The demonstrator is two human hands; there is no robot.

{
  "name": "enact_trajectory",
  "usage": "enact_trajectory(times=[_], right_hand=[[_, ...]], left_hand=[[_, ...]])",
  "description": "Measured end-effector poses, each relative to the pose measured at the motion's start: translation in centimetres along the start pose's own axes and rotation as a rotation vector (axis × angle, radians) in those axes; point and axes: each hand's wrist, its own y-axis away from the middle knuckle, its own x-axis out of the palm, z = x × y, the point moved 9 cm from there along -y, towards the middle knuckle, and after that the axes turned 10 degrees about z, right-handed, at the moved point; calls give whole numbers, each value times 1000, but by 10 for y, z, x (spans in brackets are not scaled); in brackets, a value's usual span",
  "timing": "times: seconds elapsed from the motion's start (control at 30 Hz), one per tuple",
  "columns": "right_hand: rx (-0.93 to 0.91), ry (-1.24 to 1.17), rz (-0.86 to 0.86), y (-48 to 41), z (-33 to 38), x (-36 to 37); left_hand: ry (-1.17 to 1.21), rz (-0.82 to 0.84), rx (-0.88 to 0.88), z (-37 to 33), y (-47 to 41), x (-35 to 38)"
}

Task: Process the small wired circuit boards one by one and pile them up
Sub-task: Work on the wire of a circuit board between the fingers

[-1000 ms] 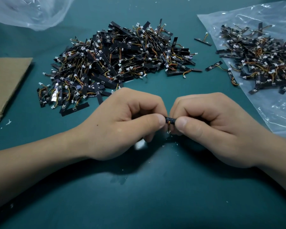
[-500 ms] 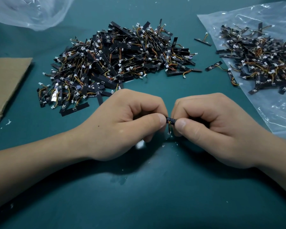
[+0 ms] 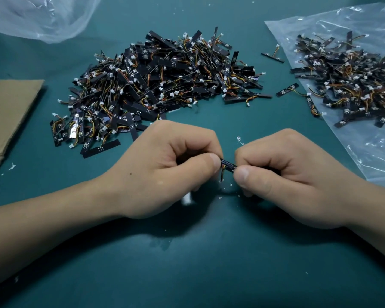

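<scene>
Change from the earlier shots is tiny: both fists are in the same spot on the teal table (image 3: pixel 187 263) with the same board between them, maybe a sliver more of it showing. Left to right: flat cardboard (image 3: pixel 9 112) at the edge, a crumpled clear bag (image 3: pixel 42 16) up in the corner, then the big heap of wired boards (image 3: pixel 160 85) lying straight on the table. In front of it the left hand (image 3: pixel 165 170) is curled up, pinching one end of a small black circuit board (image 3: pixel 228 165). The right hand (image 3: pixel 287 174) pinches the other end, wires dangling underneath. A couple of stray boards (image 3: pixel 286 89) lie further back. The clear bag on the right (image 3: pixel 376 152) carries a smaller pile (image 3: pixel 353 81), on it or in it, can't tell.
</scene>
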Motion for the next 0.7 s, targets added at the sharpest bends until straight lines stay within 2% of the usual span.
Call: enact_trajectory(times=[0.17,0.27,0.37,0.43,0.57,0.63,0.7], right_hand=[[3,30,19,0,1,2],[-18,14,3,1,4,1],[-53,-102,-69,4,3,-8],[-84,-225,-182,9,1,-18],[-86,-445,-577,23,-17,-46],[-33,-493,-656,25,-29,-49],[-15,-457,-664,25,-33,-49]], left_hand=[[-84,18,18,0,-1,3],[-22,10,48,0,1,3],[114,-42,62,3,5,1],[119,-109,91,2,8,-4],[-225,-269,147,-14,17,-13],[-493,-321,98,-21,18,-10],[-702,-262,-81,-13,13,-3]])
